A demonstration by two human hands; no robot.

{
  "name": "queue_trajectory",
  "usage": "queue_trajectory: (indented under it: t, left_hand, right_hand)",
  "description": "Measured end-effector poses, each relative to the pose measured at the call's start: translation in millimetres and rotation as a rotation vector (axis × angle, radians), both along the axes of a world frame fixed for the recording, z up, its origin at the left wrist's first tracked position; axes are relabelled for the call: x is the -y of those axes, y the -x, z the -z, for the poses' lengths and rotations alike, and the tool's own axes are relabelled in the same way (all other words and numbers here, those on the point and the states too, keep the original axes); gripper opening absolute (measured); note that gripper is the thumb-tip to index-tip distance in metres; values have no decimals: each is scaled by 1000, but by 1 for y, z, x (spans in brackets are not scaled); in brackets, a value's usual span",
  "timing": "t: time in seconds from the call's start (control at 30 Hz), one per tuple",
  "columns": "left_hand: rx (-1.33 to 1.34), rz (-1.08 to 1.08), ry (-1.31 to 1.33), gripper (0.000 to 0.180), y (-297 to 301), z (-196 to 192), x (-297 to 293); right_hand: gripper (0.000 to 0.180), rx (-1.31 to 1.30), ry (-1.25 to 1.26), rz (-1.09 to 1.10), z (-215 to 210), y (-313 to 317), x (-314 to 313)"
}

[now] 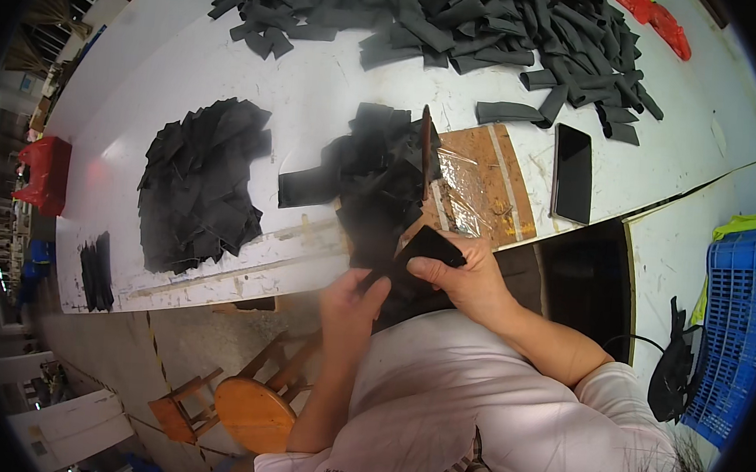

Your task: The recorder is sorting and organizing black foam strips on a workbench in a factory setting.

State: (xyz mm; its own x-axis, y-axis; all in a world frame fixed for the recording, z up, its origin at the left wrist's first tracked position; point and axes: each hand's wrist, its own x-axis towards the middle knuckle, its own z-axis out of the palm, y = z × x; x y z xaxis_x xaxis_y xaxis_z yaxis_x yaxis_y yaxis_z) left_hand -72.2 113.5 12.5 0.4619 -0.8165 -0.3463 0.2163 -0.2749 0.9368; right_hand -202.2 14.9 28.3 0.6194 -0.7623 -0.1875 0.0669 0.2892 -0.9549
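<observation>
Close to my body at the table's front edge, my right hand [470,279] pinches a black fabric piece [437,245] between thumb and fingers. My left hand [352,301] is closed lower and to its left, thumb against fingers on dark cloth; whether it is the same piece I cannot tell. Just beyond my hands lies a loose heap of black fabric pieces [374,161]. A thin reddish-brown upright strip [425,152] stands at the heap's right side, on a brown board [496,178] partly covered with clear tape.
A second black fabric pile [202,189] lies left, with a small dark stack [97,271] beyond it. Many grey fabric tubes [497,34] cover the table's far side. A phone [573,173] lies right of the board. A blue crate [729,331] and wooden stool [253,413] stand nearby.
</observation>
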Motion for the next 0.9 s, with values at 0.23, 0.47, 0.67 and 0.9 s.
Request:
queue_trajectory:
  t: [0.23, 0.47, 0.67, 0.9]
  left_hand:
    - [350, -179, 199, 19, 29, -15, 2]
    - [-131, -38, 110, 15, 36, -37, 6]
    - [-237, -83, 26, 10, 34, -38, 15]
    - [-166, -148, 27, 10, 32, -21, 19]
  right_hand:
    - [13, -214, 878, 237, 9, 6, -1]
    - [20, -287, 1213, 204, 12, 13, 6]
    - [17, -319, 1410, 147, 12, 14, 11]
    - [10, -332, 1679, 14, 12, 18, 12]
